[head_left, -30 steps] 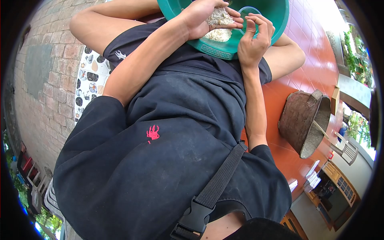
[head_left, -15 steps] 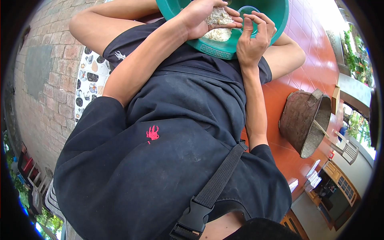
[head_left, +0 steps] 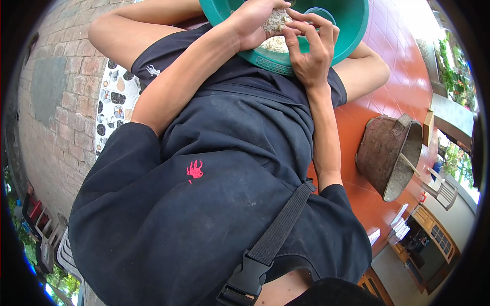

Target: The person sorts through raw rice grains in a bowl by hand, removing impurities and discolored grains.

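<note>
My left hand (head_left: 251,24), palm up and cupped, holds a heap of pale grains (head_left: 277,19) that look like rice, over a green basin (head_left: 352,30) on my lap. Curled inward from the right, my right hand (head_left: 314,51) has its thumb and fingertips drawn together at the edge of the heap, by the left fingers. Whatever lies between those fingertips is too small to tell. More pale grains (head_left: 275,44) lie in the basin below my hands. Behind the right fingers shows part of a round bluish rim (head_left: 321,11).
A brown, worn tub (head_left: 380,153) with a stick in it lies tilted on the red tiled floor (head_left: 352,137) at the right. Brick paving (head_left: 66,127) and a pebble-patterned edge (head_left: 115,97) are on the left. A chair (head_left: 445,193) stands far right.
My right hand has moved left and slightly up, from beside the heap to its edge, and now covers part of the grains. My left hand has stayed in place.
</note>
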